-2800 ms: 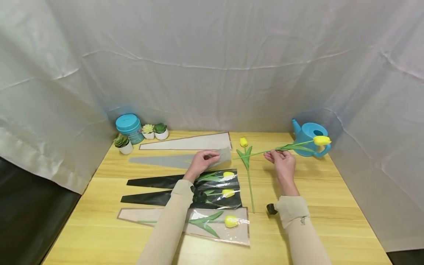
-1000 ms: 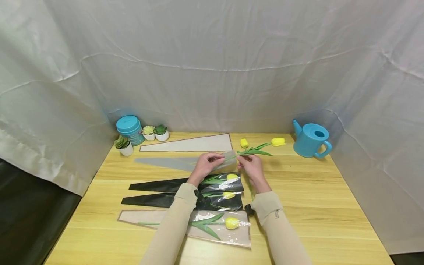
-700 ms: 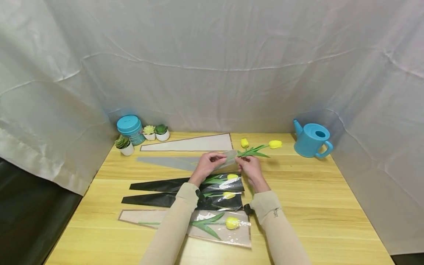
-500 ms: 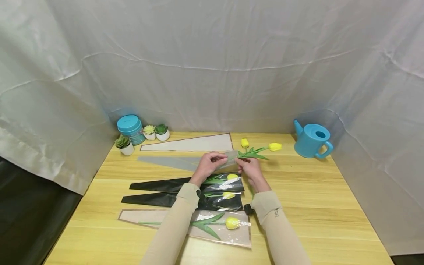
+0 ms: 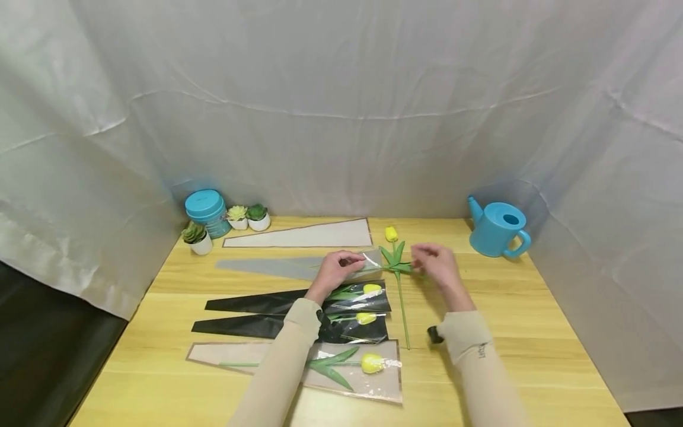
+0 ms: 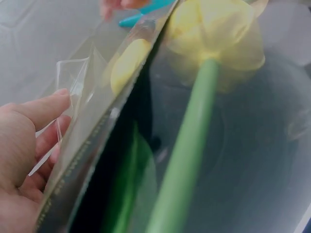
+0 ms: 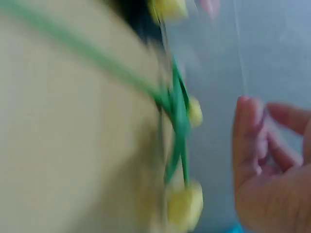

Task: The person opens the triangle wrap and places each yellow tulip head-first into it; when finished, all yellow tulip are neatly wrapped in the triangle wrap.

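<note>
Thumb and fingers of my left hand (image 5: 335, 274) pinch the clear film at the wide mouth of a grey flower sleeve (image 5: 267, 267); the left wrist view shows the clear film (image 6: 73, 77) at the fingertips. A yellow tulip's green leaves (image 5: 401, 268) stick out to the right of that mouth, its stem running into the sleeve. Its bloom is hidden behind my right hand (image 5: 440, 267) in the head view. Loosely bent and holding nothing, the right hand stands apart from the flower in the right wrist view. Beneath the leaves lies another yellow tulip (image 5: 391, 233), lengthwise.
Toward me lie two black sleeves (image 5: 245, 301) and a pink-edged sleeve (image 5: 213, 353), each with a yellow tulip inside. A white sleeve (image 5: 304, 235) lies at the back. A blue watering can (image 5: 496, 231) stands right; a blue tin (image 5: 207, 212) and small potted succulents (image 5: 258, 217) stand left.
My right hand brought the tulip left and its stem went into the grey sleeve's mouth. Since half a second ago that hand has let go and moved right. The left hand stays at the sleeve.
</note>
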`<move>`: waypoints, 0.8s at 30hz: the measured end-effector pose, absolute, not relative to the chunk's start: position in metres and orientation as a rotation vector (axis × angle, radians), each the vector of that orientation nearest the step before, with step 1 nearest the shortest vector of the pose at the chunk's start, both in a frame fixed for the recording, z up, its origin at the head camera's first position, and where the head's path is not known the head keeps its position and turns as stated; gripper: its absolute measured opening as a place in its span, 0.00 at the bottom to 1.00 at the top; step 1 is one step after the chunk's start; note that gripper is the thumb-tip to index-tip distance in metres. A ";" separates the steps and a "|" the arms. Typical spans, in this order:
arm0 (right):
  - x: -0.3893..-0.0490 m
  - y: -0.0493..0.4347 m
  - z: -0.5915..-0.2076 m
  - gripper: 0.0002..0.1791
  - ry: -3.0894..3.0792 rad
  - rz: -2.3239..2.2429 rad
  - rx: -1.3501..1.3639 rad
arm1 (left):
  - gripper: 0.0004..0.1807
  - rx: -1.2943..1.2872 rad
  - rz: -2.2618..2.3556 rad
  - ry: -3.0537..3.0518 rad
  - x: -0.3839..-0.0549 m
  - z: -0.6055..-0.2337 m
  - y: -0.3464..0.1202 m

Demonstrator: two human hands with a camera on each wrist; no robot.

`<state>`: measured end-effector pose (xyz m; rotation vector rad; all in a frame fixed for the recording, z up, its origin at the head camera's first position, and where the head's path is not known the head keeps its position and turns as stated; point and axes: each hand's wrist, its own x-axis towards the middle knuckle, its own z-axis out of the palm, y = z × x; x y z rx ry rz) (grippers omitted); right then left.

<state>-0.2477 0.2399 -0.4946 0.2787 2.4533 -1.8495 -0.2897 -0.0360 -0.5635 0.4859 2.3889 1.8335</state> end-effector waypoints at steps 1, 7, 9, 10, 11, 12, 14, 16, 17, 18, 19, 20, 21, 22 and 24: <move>-0.251 0.251 -0.491 0.21 2.565 -1.784 0.211 | 0.11 0.494 1.829 2.388 -0.290 -0.563 -0.036; -0.263 0.303 -0.496 0.21 2.866 -1.382 -0.044 | 0.11 0.506 1.794 2.408 -0.290 -0.564 -0.034; -0.264 0.310 -0.502 0.22 2.813 -1.331 -0.066 | 0.12 0.506 1.789 2.408 -0.290 -0.565 -0.034; -0.265 0.312 -0.506 0.22 2.786 -1.323 -0.073 | 0.12 0.508 1.786 2.410 -0.290 -0.565 -0.034; -0.266 0.312 -0.510 0.22 2.770 -1.311 -0.084 | 0.12 0.509 1.786 2.409 -0.290 -0.566 -0.033; -0.267 0.312 -0.514 0.22 2.760 -1.297 -0.091 | 0.12 0.508 1.786 2.408 -0.290 -0.566 -0.033; -0.269 0.310 -0.521 0.22 2.733 -1.302 -0.083 | 0.12 0.507 1.787 2.407 -0.290 -0.567 -0.033; -0.271 0.307 -0.527 0.21 2.723 -1.301 -0.068 | 0.11 0.500 1.788 2.405 -0.289 -0.567 -0.033; -0.272 0.306 -0.529 0.20 2.722 -1.288 -0.060 | 0.11 0.496 1.790 2.403 -0.289 -0.567 -0.033; -0.273 0.305 -0.531 0.19 2.718 -1.275 -0.051 | 0.11 0.493 1.791 2.402 -0.289 -0.566 -0.033; -0.274 0.304 -0.532 0.18 2.722 -1.257 -0.042 | 0.11 0.491 1.790 2.400 -0.289 -0.566 -0.033; -0.275 0.303 -0.533 0.17 2.734 -1.230 -0.039 | 0.11 0.489 1.791 2.400 -0.289 -0.566 -0.033; -0.276 0.303 -0.535 0.16 2.745 -1.202 -0.032 | 0.12 0.487 1.789 2.400 -0.289 -0.566 -0.034; -0.277 0.303 -0.535 0.15 2.757 -1.176 -0.037 | 0.12 0.485 1.787 2.399 -0.289 -0.565 -0.034; -0.278 0.303 -0.537 0.13 2.784 -1.132 -0.054 | 0.12 0.478 1.783 2.401 -0.289 -0.564 -0.034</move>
